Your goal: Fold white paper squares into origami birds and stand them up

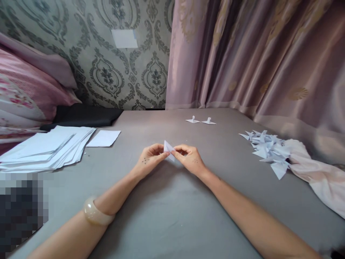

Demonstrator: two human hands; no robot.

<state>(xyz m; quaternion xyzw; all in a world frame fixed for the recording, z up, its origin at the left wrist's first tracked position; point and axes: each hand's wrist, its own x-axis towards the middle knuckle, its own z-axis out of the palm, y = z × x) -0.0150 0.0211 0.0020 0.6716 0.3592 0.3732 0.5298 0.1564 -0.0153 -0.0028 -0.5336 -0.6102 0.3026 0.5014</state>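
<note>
A small folded piece of white paper, with a pointed tip upward, is held above the grey surface in the middle of the view. On its left side my left hand pinches it between thumb and fingers. My right hand grips the other side in the same way, the two thumbs close together. Part of the paper is hidden behind the fingers. A pale bangle circles my left wrist.
Stacked white paper lies at the left, beside a separate white square. Two folded paper figures stand at the back. A heap of folded paper pieces lies at the right by a pale cloth. Folded black fabric is at back left.
</note>
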